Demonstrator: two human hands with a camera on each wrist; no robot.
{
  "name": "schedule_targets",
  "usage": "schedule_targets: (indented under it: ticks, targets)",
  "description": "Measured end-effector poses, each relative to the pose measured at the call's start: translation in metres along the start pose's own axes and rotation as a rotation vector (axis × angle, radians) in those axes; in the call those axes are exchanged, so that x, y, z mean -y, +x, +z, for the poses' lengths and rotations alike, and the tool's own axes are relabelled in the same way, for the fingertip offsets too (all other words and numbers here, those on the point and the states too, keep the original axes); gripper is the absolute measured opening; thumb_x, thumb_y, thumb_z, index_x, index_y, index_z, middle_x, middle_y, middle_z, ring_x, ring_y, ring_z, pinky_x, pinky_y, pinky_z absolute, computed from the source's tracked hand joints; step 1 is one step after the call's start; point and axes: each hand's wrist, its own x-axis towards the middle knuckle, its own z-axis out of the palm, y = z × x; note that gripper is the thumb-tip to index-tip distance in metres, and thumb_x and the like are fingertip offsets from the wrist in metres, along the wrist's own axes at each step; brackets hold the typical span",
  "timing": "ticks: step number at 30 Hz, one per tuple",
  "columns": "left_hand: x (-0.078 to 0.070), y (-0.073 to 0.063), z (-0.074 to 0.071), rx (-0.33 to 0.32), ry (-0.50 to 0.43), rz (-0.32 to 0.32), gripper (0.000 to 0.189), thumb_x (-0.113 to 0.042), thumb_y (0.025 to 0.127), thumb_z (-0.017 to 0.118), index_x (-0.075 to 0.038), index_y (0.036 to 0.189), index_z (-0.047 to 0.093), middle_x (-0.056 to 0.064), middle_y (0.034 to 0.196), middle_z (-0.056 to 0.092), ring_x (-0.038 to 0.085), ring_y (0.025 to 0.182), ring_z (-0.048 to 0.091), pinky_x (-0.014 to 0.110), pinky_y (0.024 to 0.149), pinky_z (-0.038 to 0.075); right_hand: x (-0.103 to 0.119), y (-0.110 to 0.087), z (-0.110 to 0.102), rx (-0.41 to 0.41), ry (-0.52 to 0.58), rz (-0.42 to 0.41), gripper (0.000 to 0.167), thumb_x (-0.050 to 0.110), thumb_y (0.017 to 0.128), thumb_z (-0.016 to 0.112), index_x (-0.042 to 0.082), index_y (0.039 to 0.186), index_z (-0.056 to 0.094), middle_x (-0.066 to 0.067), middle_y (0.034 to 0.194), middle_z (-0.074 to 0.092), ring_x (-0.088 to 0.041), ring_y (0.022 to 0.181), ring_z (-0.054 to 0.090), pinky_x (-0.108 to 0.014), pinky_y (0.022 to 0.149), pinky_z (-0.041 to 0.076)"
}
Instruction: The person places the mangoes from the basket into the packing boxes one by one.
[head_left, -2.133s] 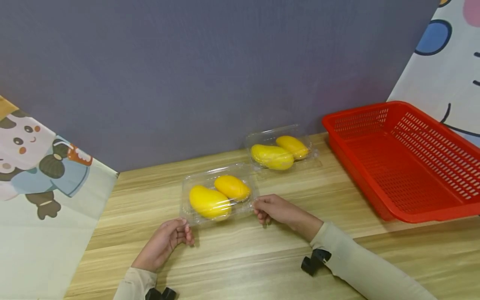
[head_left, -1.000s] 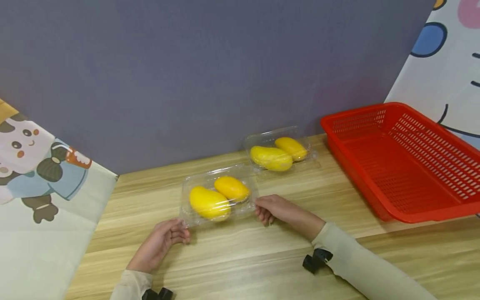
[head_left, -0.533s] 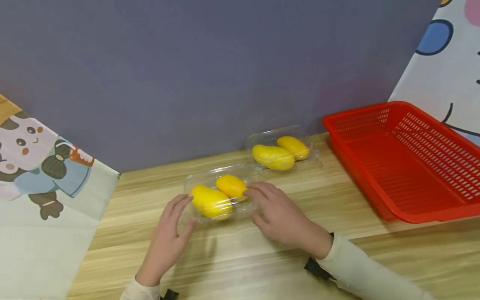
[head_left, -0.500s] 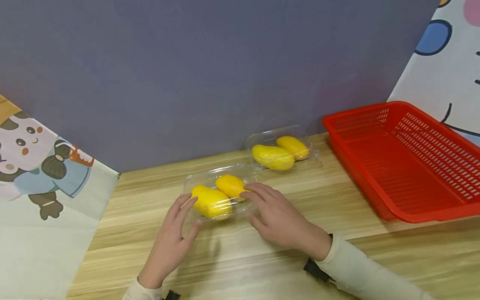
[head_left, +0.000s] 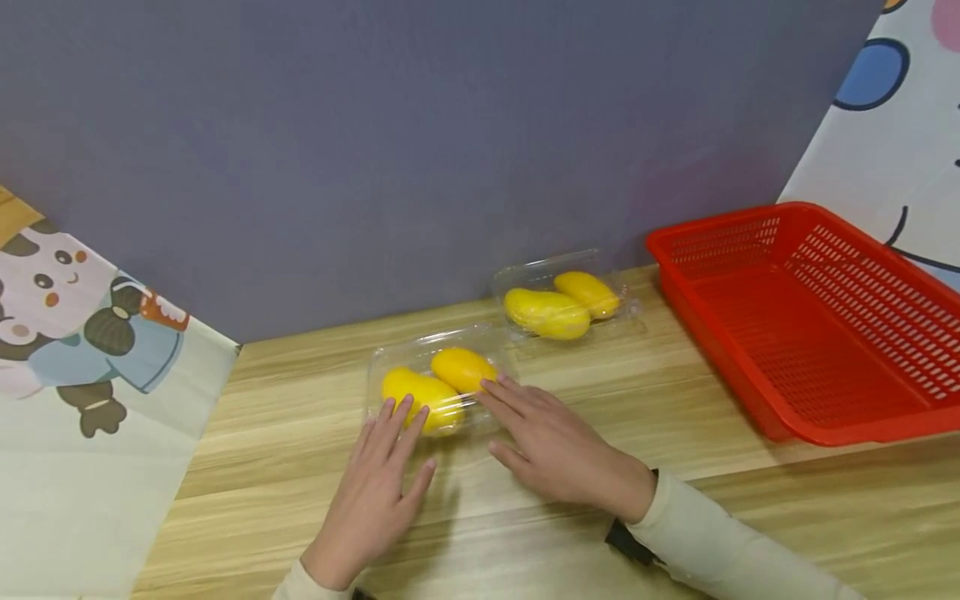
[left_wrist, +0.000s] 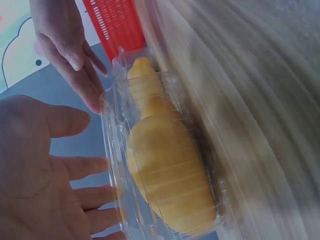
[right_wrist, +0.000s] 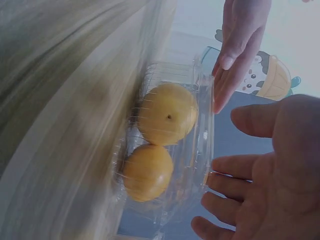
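A clear plastic clamshell box [head_left: 429, 339] with two yellow mangoes [head_left: 417, 397] inside lies on the wooden table, its lid down. My left hand [head_left: 378, 487] lies over its front left part, fingers straight and spread, fingertips at the lid. From the right, my right hand [head_left: 558, 446] reaches over the front right corner with straight fingers, tips on the lid. In the left wrist view, the left fingers [left_wrist: 95, 197] meet the lid's top face. The right wrist view has the right fingertips at the lid too, with the round mango ends [right_wrist: 167, 114] showing through the wall.
Behind and to the right, a second clear box [head_left: 525, 273] with two mangoes stands against the grey wall [head_left: 420, 167]. A red perforated plastic basket [head_left: 716, 362] sits at the right. Cartoon-printed sheets [head_left: 67, 333] hang at both sides.
Both hands have let go of the box's front corners, risen and moved inward onto its lid, fingers straightened. The left hand has moved further right over the lid. The box has stayed in place.
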Motion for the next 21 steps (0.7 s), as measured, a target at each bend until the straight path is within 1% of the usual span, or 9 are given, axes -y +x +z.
schedule_targets:
  ticks: [4,7,13,18,21]
  targets:
    - [0.004,0.004,0.001,-0.024,0.012,0.019,0.063,-0.031,0.094,0.065,-0.009,0.15,0.043,0.016,0.16,0.034,0.038,0.15,0.029,0.059,0.121,0.024,-0.001,0.003,0.002,-0.005,-0.015,0.0,0.065,0.039,0.102,0.052,0.012,0.156,0.031,-0.008,0.164,0.027,-0.028,0.153,0.024,-0.052,0.122,0.029]
    - [0.008,0.008,0.002,-0.03,0.025,0.027,0.063,-0.031,0.094,0.064,-0.008,0.15,0.043,0.017,0.16,0.035,0.039,0.149,0.029,0.059,0.121,0.025,-0.002,0.007,0.005,-0.015,-0.022,0.001,0.066,0.039,0.101,0.053,0.013,0.157,0.029,-0.007,0.165,0.025,-0.027,0.154,0.022,-0.052,0.122,0.029]
    - [0.014,0.018,0.004,-0.016,0.006,0.014,0.062,-0.031,0.096,0.062,-0.007,0.15,0.043,0.018,0.16,0.034,0.04,0.15,0.027,0.059,0.122,0.024,-0.007,0.016,0.009,-0.026,-0.04,0.005,0.069,0.038,0.1,0.055,0.013,0.158,0.027,-0.007,0.166,0.023,-0.027,0.154,0.02,-0.052,0.122,0.03]
    - [0.02,0.029,0.005,0.005,0.001,0.0,0.061,-0.03,0.097,0.062,-0.006,0.15,0.042,0.02,0.16,0.033,0.042,0.15,0.026,0.06,0.122,0.023,-0.012,0.028,0.013,-0.05,-0.073,-0.006,0.069,0.036,0.1,0.056,0.011,0.158,0.027,-0.007,0.166,0.023,-0.028,0.154,0.02,-0.052,0.121,0.031]
    - [0.025,0.035,0.007,0.002,0.008,0.003,0.06,-0.028,0.096,0.063,-0.006,0.149,0.043,0.02,0.159,0.034,0.042,0.15,0.026,0.06,0.121,0.023,-0.015,0.034,0.016,-0.058,-0.098,-0.004,0.069,0.036,0.1,0.056,0.011,0.158,0.026,-0.006,0.166,0.022,-0.026,0.154,0.02,-0.053,0.121,0.032]
